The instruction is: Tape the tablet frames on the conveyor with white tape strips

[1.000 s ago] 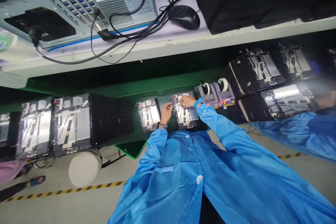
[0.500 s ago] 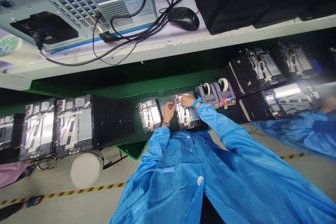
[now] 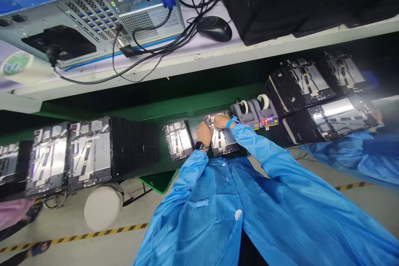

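Two open tablet-like assemblies lie on the green belt in front of me. My left hand rests with curled fingers on the left edge of the right-hand assembly. My right hand, with a blue wrist strap, pinches at the top edge of that same assembly. What the fingers hold is too small to make out. The other assembly lies untouched just to the left. Both my arms are in blue sleeves.
Two tape dispensers stand right of my hands. Trays of more assemblies sit at the left and right. A shelf above carries a computer case, cables and a mouse. Another person's blue sleeve is at the right.
My left hand slid right and down onto the left edge of the right-hand assembly. My right hand stayed at its top edge. The view shifted slightly.
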